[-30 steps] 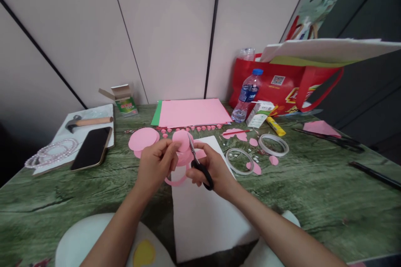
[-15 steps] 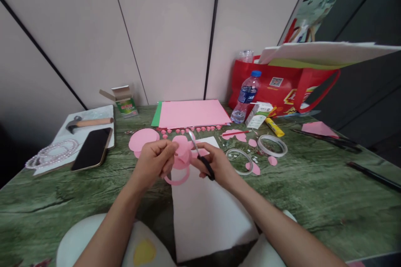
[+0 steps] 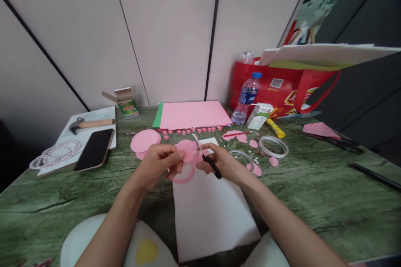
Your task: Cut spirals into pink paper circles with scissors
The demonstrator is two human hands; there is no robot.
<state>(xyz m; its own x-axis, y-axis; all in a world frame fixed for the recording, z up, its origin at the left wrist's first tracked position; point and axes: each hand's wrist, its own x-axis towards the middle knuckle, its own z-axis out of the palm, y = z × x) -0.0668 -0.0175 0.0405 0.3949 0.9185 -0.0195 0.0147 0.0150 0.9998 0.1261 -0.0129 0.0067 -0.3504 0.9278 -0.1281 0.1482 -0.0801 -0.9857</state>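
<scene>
My left hand [image 3: 158, 164] pinches a pink paper circle [image 3: 188, 152] above a white sheet [image 3: 206, 208]. A curled pink paper strip [image 3: 184, 175] hangs from the circle below my fingers. My right hand [image 3: 224, 162] is closed round the black handles of small scissors [image 3: 205, 156], and their blades cut into the circle's right edge. Both hands are held close together over the green table [image 3: 313, 183].
A phone [image 3: 95, 149], hammer [image 3: 90, 124], bead strings [image 3: 54, 153] and small open box [image 3: 125, 102] lie left. Pink paper sheets [image 3: 192, 114], pink cut-outs, tape rolls [image 3: 273, 145], glue stick [image 3: 275, 127], water bottle [image 3: 247, 96] and red bag [image 3: 282, 87] sit behind and right.
The scissors' blades have tilted further to the right and the hanging pink strip has grown longer. Both hands have shifted a little to the right with the circle.
</scene>
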